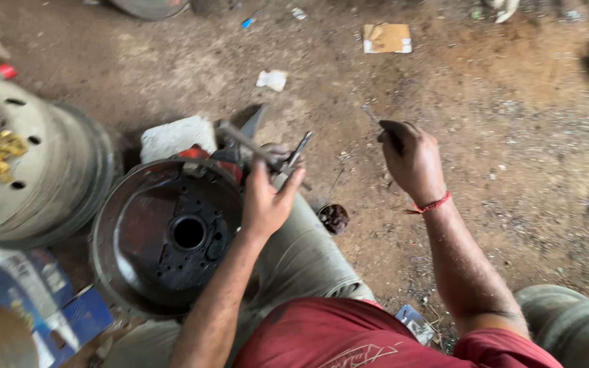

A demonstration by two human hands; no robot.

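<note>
While left hand [267, 197] grips pliers [293, 158], right hand [412, 158] lifts rod [374, 117].

The left hand [267, 197] grips a grey metal tool [260, 151] over the rim of a dark brake drum [165, 235] leaning against the person's knee. The right hand [412, 160], a red thread at its wrist, holds a thin metal piece [371, 114] above the dirt floor [512, 136]. A pale wheel rim [42, 170] lies just beside the drum.

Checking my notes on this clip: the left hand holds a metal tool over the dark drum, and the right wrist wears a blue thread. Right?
Nearly. The thread on the right hand is red, not blue, as the head view shows. The left hand does hold a metal tool over the drum.
</note>
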